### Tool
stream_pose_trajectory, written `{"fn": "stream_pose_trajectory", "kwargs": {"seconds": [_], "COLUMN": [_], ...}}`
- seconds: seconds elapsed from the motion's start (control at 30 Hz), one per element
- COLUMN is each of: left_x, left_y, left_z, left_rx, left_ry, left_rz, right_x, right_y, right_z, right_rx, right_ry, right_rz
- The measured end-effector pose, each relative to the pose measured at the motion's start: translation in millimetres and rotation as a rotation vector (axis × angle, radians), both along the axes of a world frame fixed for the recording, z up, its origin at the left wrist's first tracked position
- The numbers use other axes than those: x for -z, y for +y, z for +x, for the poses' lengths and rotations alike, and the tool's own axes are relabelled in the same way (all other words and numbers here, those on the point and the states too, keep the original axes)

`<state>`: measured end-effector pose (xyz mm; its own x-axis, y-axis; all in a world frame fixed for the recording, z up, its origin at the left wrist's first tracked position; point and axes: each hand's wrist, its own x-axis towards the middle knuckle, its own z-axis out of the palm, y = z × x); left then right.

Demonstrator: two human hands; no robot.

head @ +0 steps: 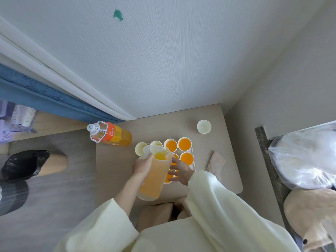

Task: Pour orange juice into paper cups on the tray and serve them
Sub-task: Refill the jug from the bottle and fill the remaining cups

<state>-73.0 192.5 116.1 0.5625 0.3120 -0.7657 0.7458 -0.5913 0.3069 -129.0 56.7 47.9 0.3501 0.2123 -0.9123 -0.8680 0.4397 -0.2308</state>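
Orange juice sits pooled at the lip of the translucent pitcher (154, 179), which is tilted so that its long axis runs from the person out towards the far side of the tray (194, 165). The left hand (143, 166) grips the pitcher near its top, fingers wrapped round it. Just beyond the spout and slightly to the left stand two empty cups (141, 149), the likely next targets. Whether a stream is falling cannot be told. The filled cups (184, 144) lie to the right of the spout. The right hand (181, 170) hovers over the nearer cups, its fingers (173, 167) spread and holding nothing. Further out on the worktop (116, 170) are a juice bottle (109, 133), a lone cup (204, 126) and a cloth (216, 162).
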Motion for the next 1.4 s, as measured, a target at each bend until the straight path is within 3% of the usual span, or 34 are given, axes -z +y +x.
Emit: {"fn": "stream_pose_trajectory", "kwargs": {"seconds": [1.4], "left_x": [-6], "left_y": [-2], "left_z": [12], "left_rx": [0.051], "left_ry": [0.032], "left_rz": [0.063], "right_x": [-1], "right_y": [2], "right_z": [7], "right_rx": [-0.007], "right_ry": [0.013], "right_rz": [0.022]}}
